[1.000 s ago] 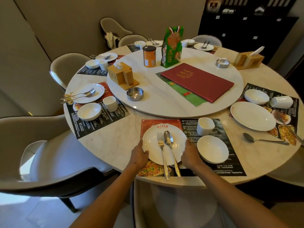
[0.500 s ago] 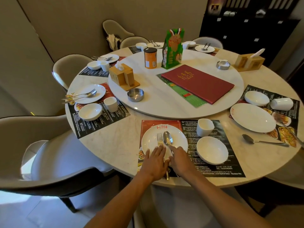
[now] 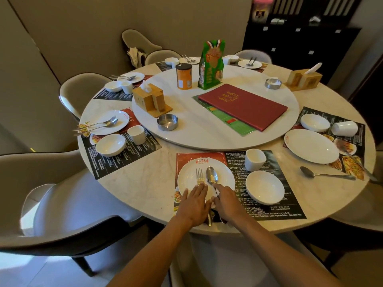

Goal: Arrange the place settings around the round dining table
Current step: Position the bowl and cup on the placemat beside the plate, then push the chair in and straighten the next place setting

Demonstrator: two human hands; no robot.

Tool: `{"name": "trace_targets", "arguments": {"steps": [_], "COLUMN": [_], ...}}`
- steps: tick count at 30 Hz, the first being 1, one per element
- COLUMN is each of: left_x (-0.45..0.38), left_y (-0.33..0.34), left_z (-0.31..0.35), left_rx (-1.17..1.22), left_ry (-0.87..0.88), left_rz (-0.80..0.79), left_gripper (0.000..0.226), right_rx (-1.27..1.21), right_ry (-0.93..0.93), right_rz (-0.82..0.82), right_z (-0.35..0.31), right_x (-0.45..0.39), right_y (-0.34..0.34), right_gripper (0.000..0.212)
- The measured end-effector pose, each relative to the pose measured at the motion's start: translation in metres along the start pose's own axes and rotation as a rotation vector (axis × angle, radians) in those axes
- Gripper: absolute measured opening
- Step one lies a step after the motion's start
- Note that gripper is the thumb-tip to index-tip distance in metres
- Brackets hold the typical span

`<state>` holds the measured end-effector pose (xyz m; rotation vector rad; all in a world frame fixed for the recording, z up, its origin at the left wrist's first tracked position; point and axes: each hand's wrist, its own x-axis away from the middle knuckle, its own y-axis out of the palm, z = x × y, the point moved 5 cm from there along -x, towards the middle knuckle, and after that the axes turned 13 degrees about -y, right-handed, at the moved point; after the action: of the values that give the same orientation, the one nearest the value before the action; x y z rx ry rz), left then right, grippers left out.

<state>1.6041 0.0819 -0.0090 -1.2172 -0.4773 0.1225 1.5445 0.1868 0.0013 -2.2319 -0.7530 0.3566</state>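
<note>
— What's changed at the setting in the lower middle of the frame?

— A second ago your hands sat on either side of the plate (image 3: 187,179), gripping its rim. Now both have come in over its near edge. Your left hand (image 3: 193,204) lies flat, fingers spread, on the handle of the fork (image 3: 199,176). Your right hand (image 3: 224,201) is loosely open, forefinger stretched along the handle of the spoon (image 3: 211,176). Neither hand is closed around anything.

— And the cutlery itself?

— Fork and spoon lie side by side on the plate, heads pointing up the frame, handles running under your hands and out past the plate's near rim. They look much as they did half a second ago.

— The rest of that setting?

— Unmoved. The plate sits on the left part of the placemat (image 3: 259,212), the small bowl (image 3: 264,187) just right of it, the cup (image 3: 255,159) above the bowl.

— Anything elsewhere?

— At the right of the table (image 3: 145,177), a lone spoon (image 3: 325,174) lies off its placemat, below a bare plate (image 3: 310,146), same as before.
</note>
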Motion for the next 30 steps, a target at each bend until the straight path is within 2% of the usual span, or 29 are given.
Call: {"name": "trace_targets", "arguments": {"steps": [5, 9, 13, 18, 24, 30], "left_x": [-0.003, -0.012, -0.02, -0.016, 0.02, 0.071], "left_y": [-0.025, -0.071, -0.112, -0.144, -0.141, -0.089], "left_z": [-0.007, 0.003, 0.039, 0.099, 0.182, 0.286], "left_rx": [0.148, 0.162, 0.152, 0.17, 0.212, 0.237], "left_ry": [0.04, 0.154, 0.282, 0.387, 0.482, 0.575], "left_rz": [-0.003, 0.094, 0.201, 0.237, 0.253, 0.22], "left_gripper": [0.058, 0.056, 0.055, 0.056, 0.055, 0.058], "right_rx": [0.034, 0.044, 0.061, 0.145, 0.202, 0.232], "right_ry": [-0.022, -0.072, -0.116, -0.142, -0.115, -0.082], "right_rz": [-0.007, 0.12, 0.262, 0.369, 0.456, 0.449], "right_z": [-0.008, -0.017, -0.022, -0.016, 0.012, 0.071], "right_x": [0.004, 0.004, 0.005, 0.02, 0.074, 0.167], "right_y": [-0.023, -0.071, -0.128, -0.199, -0.272, -0.33], "right_gripper": [0.047, 0.042, 0.042, 0.043, 0.044, 0.045]}}
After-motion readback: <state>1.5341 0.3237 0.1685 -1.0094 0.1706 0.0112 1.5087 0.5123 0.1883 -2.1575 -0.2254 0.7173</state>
